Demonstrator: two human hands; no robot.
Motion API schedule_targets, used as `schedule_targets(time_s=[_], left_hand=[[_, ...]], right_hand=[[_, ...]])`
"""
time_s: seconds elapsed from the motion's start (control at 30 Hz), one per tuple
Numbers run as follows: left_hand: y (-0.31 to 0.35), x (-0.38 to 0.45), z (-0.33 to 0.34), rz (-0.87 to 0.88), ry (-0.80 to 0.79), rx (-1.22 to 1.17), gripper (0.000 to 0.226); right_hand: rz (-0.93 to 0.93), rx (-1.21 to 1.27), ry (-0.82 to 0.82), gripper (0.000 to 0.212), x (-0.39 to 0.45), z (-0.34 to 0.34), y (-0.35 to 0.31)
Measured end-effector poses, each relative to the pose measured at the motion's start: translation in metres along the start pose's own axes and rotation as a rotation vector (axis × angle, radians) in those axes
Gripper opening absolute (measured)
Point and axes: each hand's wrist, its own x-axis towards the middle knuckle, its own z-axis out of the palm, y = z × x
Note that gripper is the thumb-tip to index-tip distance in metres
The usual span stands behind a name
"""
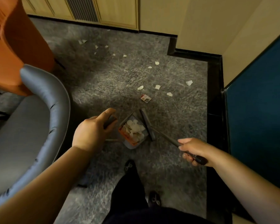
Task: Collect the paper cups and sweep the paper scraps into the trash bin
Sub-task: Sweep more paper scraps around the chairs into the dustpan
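From the head view, the person's left hand [94,131] is curled around the dustpan handle [109,121] and the right hand [193,151] grips the dark end of the broom [148,125], whose head sits right at the mouth of the dustpan [132,131]. The pan's already pretty loaded with paper scraps [135,129], so the obvious risk is tipping it on the way to the bin and dumping the pile back onto the carpet [103,88]; no trash bin or paper cups show anywhere here, so the carry could be a long one. The shaggy carpet probably grabs the small bits too, so a quick flick may just scatter them. A red-and-white scrap [145,98] lies just beyond the broom, with more white scraps [157,86] spread further out toward the wall. Room-wise it's tight: the grey chair [44,113] crowds the left arm, the black baseboard [214,102] and blue panel [257,102] box in the right, so the broom handle could knock them on a wide swing. The open carpet ahead is the free lane.
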Motion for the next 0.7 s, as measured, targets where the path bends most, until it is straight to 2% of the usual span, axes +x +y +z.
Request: schedule_targets(time_s=[0.17,0.37,0.7], left_hand=[[-0.023,0.081,0.022,0.031,0.037,0.011,0.043],[-0.055,0.183,0.039,0.024,-0.007,0.042,0.047],[-0.072,0.343,0.058,0.106,-0.135,0.096,0.045]], right_hand=[[0.007,0.11,0.023,0.051,0.036,-0.026,-0.049],[0.044,0.171,0.098,0.05,0.069,-0.051,-0.121],[0.103,0.269,0.113,0.051,0.141,-0.114,-0.214]])
